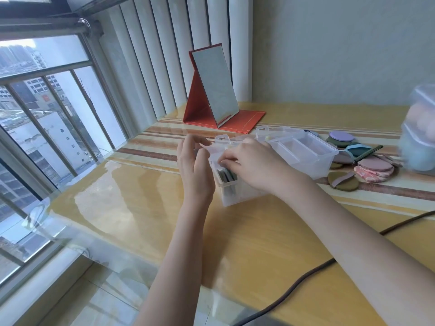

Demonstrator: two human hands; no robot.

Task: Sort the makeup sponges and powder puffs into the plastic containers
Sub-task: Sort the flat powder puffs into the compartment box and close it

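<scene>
The table (146, 208) carries a mirror (215, 90) at the far side. Two clear containers (303, 154) sit mid-table. The near box (229, 196) holds upright dark puffs (227, 176). Loose puffs (374, 164) lie to the right. The right hand (254, 165) reaches into the near box, fingertips curled on the puffs. The left hand (195, 165) steadies the box's left side, fingers relaxed and apart.
</scene>
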